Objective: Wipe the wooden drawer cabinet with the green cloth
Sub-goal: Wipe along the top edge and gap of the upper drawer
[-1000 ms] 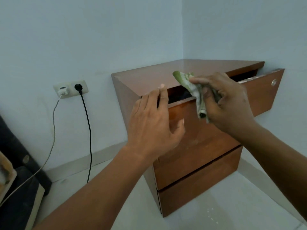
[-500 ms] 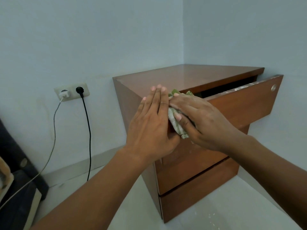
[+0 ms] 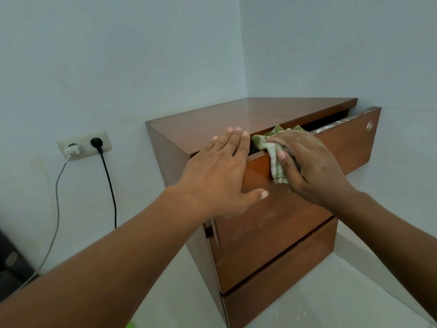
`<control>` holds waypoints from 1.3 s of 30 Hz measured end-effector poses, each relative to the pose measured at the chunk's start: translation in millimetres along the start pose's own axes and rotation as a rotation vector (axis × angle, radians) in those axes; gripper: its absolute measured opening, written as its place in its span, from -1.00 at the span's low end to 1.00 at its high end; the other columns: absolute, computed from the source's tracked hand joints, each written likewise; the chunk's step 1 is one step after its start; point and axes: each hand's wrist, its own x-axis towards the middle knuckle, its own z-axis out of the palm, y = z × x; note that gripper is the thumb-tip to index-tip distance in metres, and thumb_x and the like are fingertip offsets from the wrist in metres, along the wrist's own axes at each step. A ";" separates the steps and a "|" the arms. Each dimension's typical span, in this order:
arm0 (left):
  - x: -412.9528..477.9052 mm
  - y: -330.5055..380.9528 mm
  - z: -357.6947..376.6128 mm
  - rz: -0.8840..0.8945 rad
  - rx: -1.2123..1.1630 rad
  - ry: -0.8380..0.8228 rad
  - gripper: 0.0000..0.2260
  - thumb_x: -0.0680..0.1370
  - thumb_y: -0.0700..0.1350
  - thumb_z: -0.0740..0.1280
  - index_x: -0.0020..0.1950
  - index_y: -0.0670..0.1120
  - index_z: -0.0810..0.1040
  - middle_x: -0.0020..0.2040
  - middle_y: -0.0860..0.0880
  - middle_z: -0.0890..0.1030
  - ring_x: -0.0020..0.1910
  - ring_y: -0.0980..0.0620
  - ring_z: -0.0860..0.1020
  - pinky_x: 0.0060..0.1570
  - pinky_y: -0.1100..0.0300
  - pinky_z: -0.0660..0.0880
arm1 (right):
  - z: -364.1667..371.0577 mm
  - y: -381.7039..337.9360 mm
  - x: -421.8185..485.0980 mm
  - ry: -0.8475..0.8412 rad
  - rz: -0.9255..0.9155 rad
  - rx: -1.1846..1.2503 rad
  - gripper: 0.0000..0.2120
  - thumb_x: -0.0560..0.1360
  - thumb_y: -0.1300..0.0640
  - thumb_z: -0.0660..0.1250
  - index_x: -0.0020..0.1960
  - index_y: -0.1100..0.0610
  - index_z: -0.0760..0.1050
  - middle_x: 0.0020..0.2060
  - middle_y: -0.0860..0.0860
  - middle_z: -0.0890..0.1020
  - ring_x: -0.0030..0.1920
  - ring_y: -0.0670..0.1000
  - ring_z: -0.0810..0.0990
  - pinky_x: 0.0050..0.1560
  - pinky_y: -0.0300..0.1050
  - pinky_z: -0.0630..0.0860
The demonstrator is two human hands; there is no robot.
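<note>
Wooden drawer cabinet (image 3: 279,233): your right hand (image 3: 312,169) presses the green cloth (image 3: 272,147) over its open top drawer's edge; your left hand (image 3: 220,176) lies flat, holding nothing.

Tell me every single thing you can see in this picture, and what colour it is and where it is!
wooden drawer cabinet: one, reddish brown, in the corner of the room.
top drawer: one, brown, pulled partly open.
lower drawer fronts: two, brown, under the top drawer.
green cloth: one, green and white checked, draped over the top drawer's edge.
wall socket: one, cream, on the left wall.
white charger: one, plugged in, grey cable hanging down.
black plug: one, plugged in, black cable hanging down.
walls: two, pale blue.
floor: white.
left hand: flat on the cabinet's front corner.
right hand: pressing the cloth on the drawer.
</note>
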 end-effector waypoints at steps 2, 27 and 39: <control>12.1 0.3 -3.1 0.031 0.012 -0.068 -0.02 0.56 0.44 0.14 0.66 -0.09 -0.30 0.68 -0.07 -0.24 0.65 0.01 -0.25 0.62 0.05 -0.21 | -0.3 13.7 -1.6 0.007 0.047 0.001 -0.60 0.69 -0.04 0.07 0.38 0.10 0.49 0.27 0.03 0.60 0.33 0.03 0.50 0.37 0.11 0.44; 110.0 21.8 1.6 0.267 0.082 -0.293 0.03 0.49 0.54 0.07 0.63 -0.03 -0.39 0.60 0.01 -0.46 0.55 0.09 -0.46 0.56 0.09 -0.35 | -17.3 124.0 -5.5 0.199 0.270 -0.088 -0.69 0.68 0.08 0.12 0.27 0.15 0.56 0.18 0.06 0.64 0.23 0.04 0.54 0.31 -0.04 0.48; 145.7 48.2 11.1 0.291 0.053 -0.254 -0.01 0.53 0.49 0.09 0.64 -0.03 -0.37 0.62 0.01 -0.43 0.57 0.07 -0.43 0.60 0.04 -0.30 | -30.6 197.3 4.8 0.304 0.691 -0.219 -0.75 0.66 0.24 0.18 0.24 0.27 0.55 0.16 0.24 0.61 0.22 0.24 0.53 0.22 0.04 0.45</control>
